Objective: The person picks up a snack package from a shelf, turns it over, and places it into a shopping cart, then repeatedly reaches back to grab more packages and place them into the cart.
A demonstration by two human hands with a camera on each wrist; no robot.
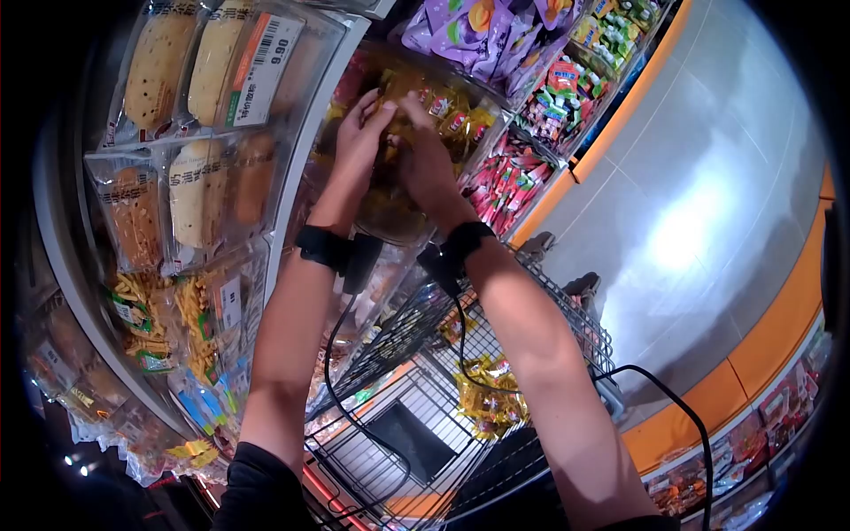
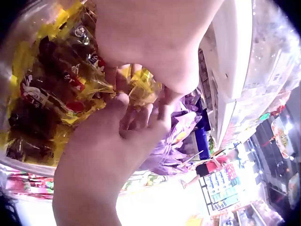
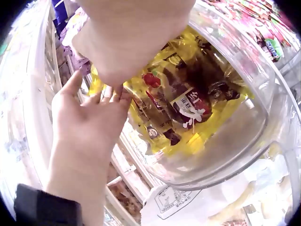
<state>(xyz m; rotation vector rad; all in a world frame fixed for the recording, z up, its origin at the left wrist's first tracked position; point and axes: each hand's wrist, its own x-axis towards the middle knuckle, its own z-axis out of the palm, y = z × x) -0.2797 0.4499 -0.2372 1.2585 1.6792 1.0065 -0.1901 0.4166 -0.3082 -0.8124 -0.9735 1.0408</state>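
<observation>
A clear round bin on the shelf holds several yellow snack packets. Both hands reach into its top, side by side. My left hand curls its fingers on yellow snack packets at the bin's mouth. My right hand meets it from the right and grips the same bunch. In the left wrist view the right hand's fingers curl round the yellow wrappers. The right wrist view shows the left hand touching the right hand above the bin and its packets. A black band sits on each wrist.
A wire shopping cart stands below my arms with yellow packets in it. Packed breads hang on the left shelf. Purple packets and red packets fill neighbouring bins. Grey floor lies to the right.
</observation>
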